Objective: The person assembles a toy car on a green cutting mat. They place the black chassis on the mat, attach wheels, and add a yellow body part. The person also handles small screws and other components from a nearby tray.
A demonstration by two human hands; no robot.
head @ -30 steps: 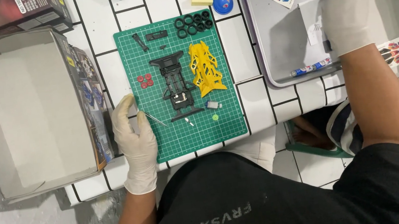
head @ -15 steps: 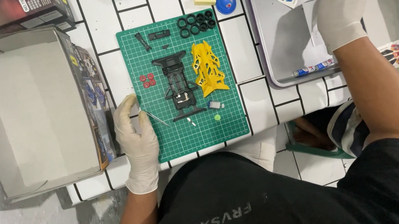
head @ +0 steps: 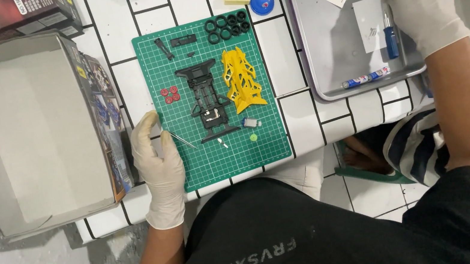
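Blue screwdriver (head: 391, 39) lies lengthwise just left of right hand (head: 425, 4); fingers loosely curled, nothing gripped. Left hand (head: 158, 166) flat on mat (head: 273, 145).

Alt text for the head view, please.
Gloved right hand reaches a blue screwdriver in a metal tray; gloved left hand rests on a green cutting mat bearing a black chassis and yellow frame.

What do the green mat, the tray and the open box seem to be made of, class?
Green mat: probably rubbery vinyl, matte, printed with a white grid. Tray: looks like metal, dull grey with a soft sheen and a rolled rim. Open box: cardboard, with a plain matte grey inside and folded flaps.
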